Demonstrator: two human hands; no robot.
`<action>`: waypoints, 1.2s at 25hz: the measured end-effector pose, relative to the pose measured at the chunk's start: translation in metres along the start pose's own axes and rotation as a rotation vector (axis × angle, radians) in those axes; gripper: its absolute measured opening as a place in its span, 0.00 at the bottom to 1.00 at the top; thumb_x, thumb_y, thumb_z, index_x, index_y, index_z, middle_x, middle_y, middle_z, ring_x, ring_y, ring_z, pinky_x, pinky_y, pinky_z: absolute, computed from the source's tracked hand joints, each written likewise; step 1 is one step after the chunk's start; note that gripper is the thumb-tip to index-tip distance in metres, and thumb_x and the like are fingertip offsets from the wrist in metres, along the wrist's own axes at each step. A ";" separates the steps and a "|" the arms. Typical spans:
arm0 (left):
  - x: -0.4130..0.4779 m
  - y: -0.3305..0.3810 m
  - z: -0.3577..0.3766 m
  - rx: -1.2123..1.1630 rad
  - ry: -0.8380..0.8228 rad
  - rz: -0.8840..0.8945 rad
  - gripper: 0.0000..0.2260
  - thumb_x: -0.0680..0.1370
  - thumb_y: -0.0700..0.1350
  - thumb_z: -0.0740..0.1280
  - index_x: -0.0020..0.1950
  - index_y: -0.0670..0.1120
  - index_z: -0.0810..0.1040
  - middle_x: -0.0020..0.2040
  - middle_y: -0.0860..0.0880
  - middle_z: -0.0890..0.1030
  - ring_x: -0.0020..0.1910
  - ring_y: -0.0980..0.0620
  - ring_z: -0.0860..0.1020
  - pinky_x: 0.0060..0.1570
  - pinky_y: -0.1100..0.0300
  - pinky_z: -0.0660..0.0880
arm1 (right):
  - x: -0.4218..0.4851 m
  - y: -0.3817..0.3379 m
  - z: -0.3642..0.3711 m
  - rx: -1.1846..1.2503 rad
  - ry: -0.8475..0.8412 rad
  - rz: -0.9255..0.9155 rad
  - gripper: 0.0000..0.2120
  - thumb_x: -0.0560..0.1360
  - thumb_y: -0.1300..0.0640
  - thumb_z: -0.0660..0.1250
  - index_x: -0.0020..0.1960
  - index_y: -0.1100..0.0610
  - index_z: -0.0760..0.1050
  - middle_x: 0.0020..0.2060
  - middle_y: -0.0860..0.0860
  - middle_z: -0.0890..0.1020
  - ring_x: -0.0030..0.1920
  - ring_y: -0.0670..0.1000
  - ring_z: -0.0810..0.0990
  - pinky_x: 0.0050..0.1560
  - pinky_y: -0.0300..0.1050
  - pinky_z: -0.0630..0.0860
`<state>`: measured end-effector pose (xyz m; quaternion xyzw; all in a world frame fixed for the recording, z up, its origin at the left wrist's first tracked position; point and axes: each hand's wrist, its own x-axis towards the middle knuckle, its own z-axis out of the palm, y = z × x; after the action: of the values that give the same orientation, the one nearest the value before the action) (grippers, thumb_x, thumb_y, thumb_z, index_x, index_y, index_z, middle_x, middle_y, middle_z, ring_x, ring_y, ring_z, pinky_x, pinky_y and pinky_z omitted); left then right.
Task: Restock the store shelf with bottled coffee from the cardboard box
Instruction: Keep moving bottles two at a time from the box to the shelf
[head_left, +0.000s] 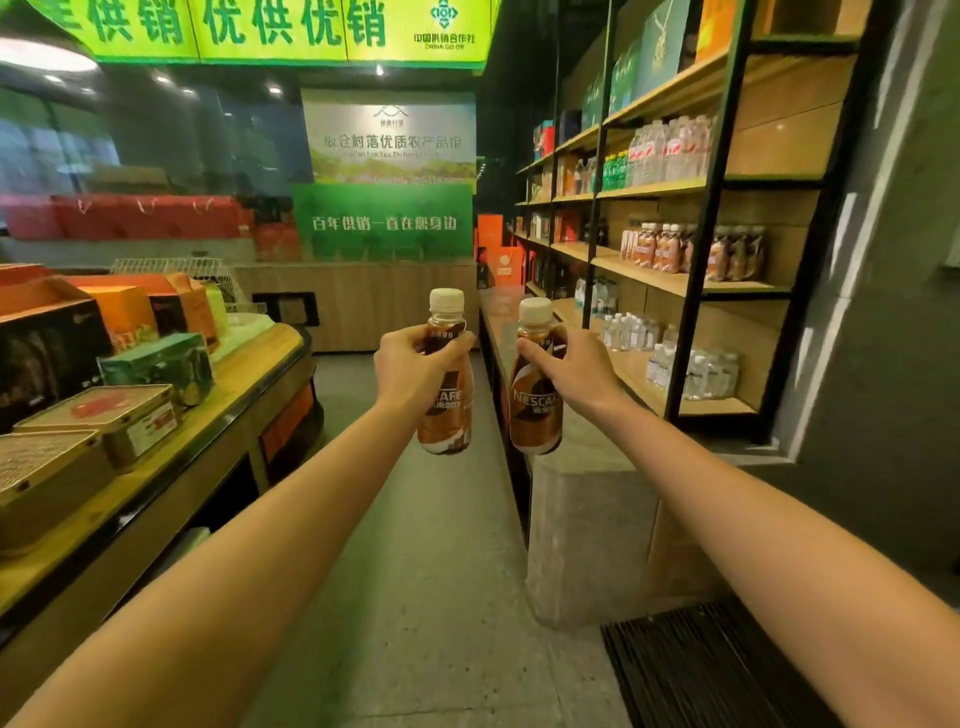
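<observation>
Forearms (270, 540); mat (722, 670); concrete ledge (582, 504) before shelf (670, 281)

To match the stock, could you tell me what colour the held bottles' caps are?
Left cap and right cap are cream-white, clearest in the head view.

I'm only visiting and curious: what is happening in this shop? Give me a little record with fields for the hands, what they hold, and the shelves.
left hand: grips the left coffee bottle near its neck, upright
right hand: grips the right coffee bottle near its neck, upright
shelf: to the right, holds a row of similar brown bottles
shelf above: water bottles
cardboard box: not in view
left side: display counter with gift boxes
</observation>
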<state>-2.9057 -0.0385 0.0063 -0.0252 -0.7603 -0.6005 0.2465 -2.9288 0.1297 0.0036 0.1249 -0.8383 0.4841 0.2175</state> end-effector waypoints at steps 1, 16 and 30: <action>0.026 -0.009 0.011 0.001 0.011 -0.002 0.15 0.72 0.49 0.72 0.56 0.45 0.80 0.44 0.52 0.79 0.44 0.54 0.77 0.46 0.59 0.70 | 0.026 0.011 0.005 -0.004 0.002 0.001 0.15 0.75 0.50 0.66 0.56 0.58 0.76 0.52 0.54 0.81 0.51 0.50 0.77 0.48 0.42 0.69; 0.407 -0.171 0.187 -0.098 -0.154 -0.035 0.16 0.72 0.49 0.72 0.57 0.44 0.80 0.51 0.48 0.82 0.50 0.49 0.79 0.55 0.52 0.74 | 0.384 0.217 0.100 -0.062 0.141 0.073 0.14 0.75 0.52 0.66 0.56 0.59 0.77 0.53 0.55 0.81 0.54 0.54 0.78 0.48 0.42 0.68; 0.681 -0.232 0.472 -0.255 -0.563 0.019 0.10 0.72 0.46 0.72 0.51 0.44 0.80 0.43 0.50 0.79 0.46 0.50 0.77 0.51 0.53 0.72 | 0.651 0.425 0.036 -0.159 0.482 0.298 0.11 0.76 0.52 0.65 0.52 0.59 0.74 0.48 0.54 0.80 0.49 0.51 0.76 0.42 0.39 0.69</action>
<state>-3.7431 0.1586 -0.0014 -0.2283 -0.7170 -0.6581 0.0266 -3.6854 0.3119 -0.0179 -0.1357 -0.8068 0.4593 0.3459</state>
